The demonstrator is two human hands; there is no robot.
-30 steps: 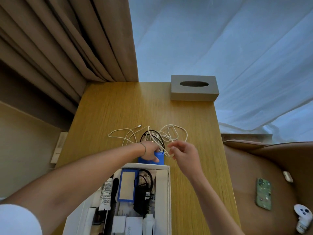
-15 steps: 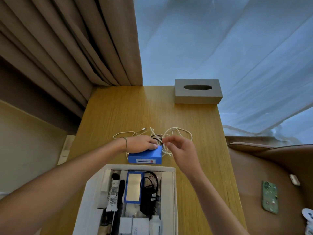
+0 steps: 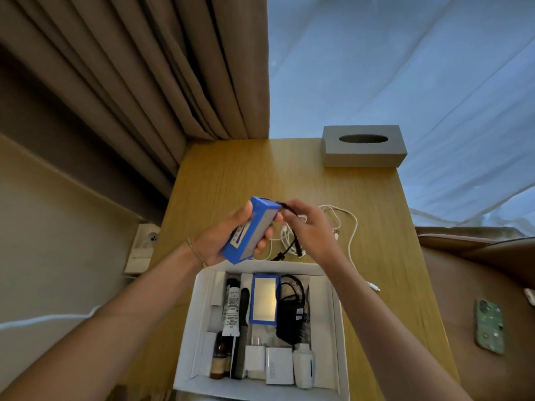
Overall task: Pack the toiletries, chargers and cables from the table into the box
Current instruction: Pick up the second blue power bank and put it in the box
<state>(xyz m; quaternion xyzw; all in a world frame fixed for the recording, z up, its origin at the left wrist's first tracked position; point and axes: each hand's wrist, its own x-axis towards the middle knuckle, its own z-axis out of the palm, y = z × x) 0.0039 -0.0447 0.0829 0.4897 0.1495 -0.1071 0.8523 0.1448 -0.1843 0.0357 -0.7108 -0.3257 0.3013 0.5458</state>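
A blue battery pack (image 3: 251,230) is held tilted above the table, its black lead (image 3: 292,224) dangling. White cables (image 3: 344,227) sprawl on the wood beyond the open white box (image 3: 197,319), already holding toiletries and chargers.

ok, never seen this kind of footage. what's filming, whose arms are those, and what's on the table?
No machine here: a person wears a wide-angle camera on the head, looking down at their own two bare hands. The left hand grips a blue pack, lifted above the table. The right hand pinches the black lead coming off that pack. White cables lie loose on the table behind the hands, and a grey tissue box sits at the far edge. Nearest the camera is the open white box, already holding a tube, bottles, chargers and another blue pack.
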